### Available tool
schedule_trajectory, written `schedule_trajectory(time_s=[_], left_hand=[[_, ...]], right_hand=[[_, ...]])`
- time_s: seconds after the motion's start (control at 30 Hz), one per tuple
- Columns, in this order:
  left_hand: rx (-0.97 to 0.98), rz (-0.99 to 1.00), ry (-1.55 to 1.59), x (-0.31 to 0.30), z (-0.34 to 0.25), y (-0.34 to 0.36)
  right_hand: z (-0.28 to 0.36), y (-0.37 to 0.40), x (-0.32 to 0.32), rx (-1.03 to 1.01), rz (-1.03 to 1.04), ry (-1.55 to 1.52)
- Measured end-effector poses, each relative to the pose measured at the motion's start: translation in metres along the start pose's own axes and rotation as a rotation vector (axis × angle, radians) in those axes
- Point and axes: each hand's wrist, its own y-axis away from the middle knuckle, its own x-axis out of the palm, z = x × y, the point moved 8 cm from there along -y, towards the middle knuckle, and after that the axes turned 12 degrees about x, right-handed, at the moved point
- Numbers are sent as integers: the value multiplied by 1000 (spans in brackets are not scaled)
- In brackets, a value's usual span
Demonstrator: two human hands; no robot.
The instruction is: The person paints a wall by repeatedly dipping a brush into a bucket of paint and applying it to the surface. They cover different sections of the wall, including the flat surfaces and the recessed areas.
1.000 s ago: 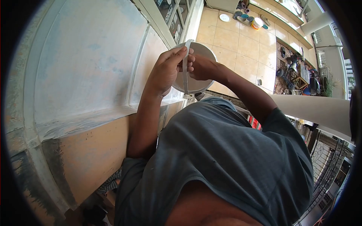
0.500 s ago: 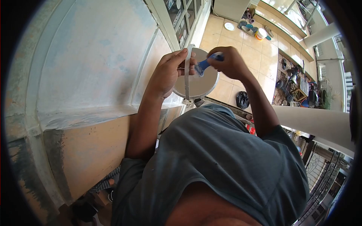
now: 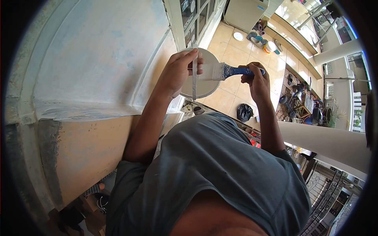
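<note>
High beside a pale wall (image 3: pixel 98 59), the left hand (image 3: pixel 175 74) grips a small white pail (image 3: pixel 202 89) by its strap while the right hand (image 3: pixel 258 80) clasps a blue-handled brush (image 3: pixel 222 72) across its mouth; wiping the bristles on the rim would likely prevent drips.

Wears a loose, short-sleeved T-shirt (image 3: pixel 220 165) in a dull grey-green, plain across the chest and belly, with soft creases fanning out from the shoulders and deeper folds where the cloth bunches under each arm. Shows a left sleeve (image 3: pixel 130 173) with a wide hem ending on the upper arm, and a right sleeve (image 3: pixel 289 161) cut the same way in the same plain cloth. Leaves both arms bare from those hems all the way down to the left hand (image 3: pixel 175 76) and the right hand (image 3: pixel 258 82).
</note>
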Motion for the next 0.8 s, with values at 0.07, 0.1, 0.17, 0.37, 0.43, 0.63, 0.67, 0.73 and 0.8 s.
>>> schedule_trajectory(time_s=[0.07, 0.1, 0.17, 0.37, 0.43, 0.63, 0.67, 0.73, 0.8], left_hand=[[7, -11, 4, -3, 0, -1], [10, -19, 6, -4, -1, -2], [-2, -39, -2, -6, 0, -3], [2, 2, 42, -4, 5, -4], [0, 13, 40, -3, 5, -3], [1, 26, 20, -5, 4, -3], [0, 36, 16, -4, 5, -3], [-4, 44, 11, 0, 5, 0], [-11, 40, 11, -1, 8, -1]], right_hand=[[-1, 0, -10, -19, 1, -30], [2, 3, -13, -45, -5, -4], [8, 8, -16, -91, -15, 49], [39, 34, -14, -208, -137, 357], [41, 36, -16, -222, -146, 397], [48, 44, -12, -221, -195, 409], [47, 43, -13, -230, -193, 417], [47, 42, -17, -247, -197, 412], [43, 39, -18, -251, -187, 424]])
